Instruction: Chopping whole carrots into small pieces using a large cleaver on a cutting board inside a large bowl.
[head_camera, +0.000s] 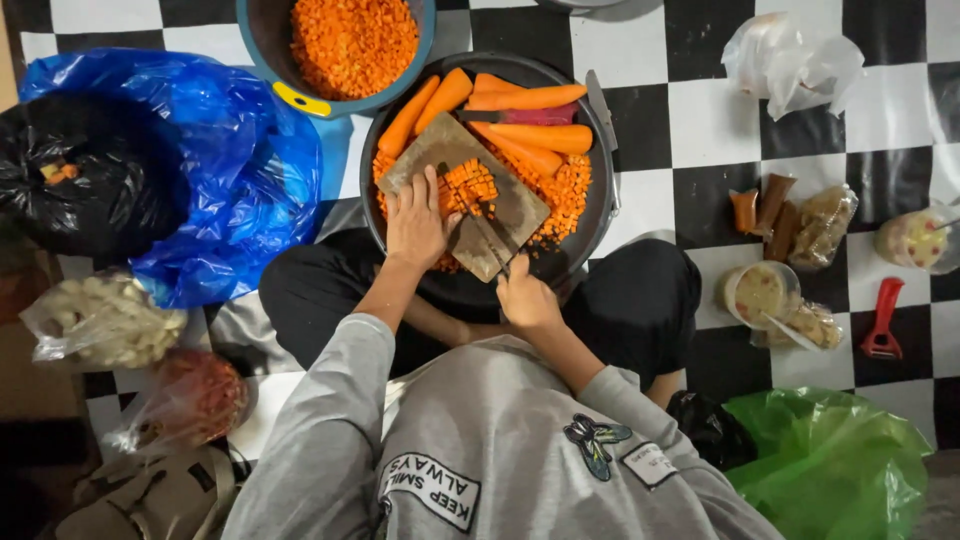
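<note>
Black and white checkered floor tiles fill my view, and at their middle stands a wide dark round basin (603, 190), the landmark I steer by. Across the basin's near half lies a tilted brown wooden cutting board (515, 212) carrying a small block of diced orange carrot (468, 184). My left hand (415, 222) lies flat on the board's left part, fingers stretched and only slightly spread, their tips touching the diced block. My right hand (526, 298) sits at the basin's near rim, fingers curled tight round the handle of a knife (482, 226) whose blade reaches up the board to the dice. Inside the basin, beyond the board, I see whole peeled orange carrots (530, 112) lying sideways, with loose carrot cubes (568, 188) heaped to the board's right. Just beyond the basin's upper left stands a blue round bowl (285, 55) full of diced carrot. Left of the basin lies a crumpled blue plastic bag (240, 170); well to its right, a red-handled peeler (882, 320); near-right of it, a green plastic bag (830, 460).
</note>
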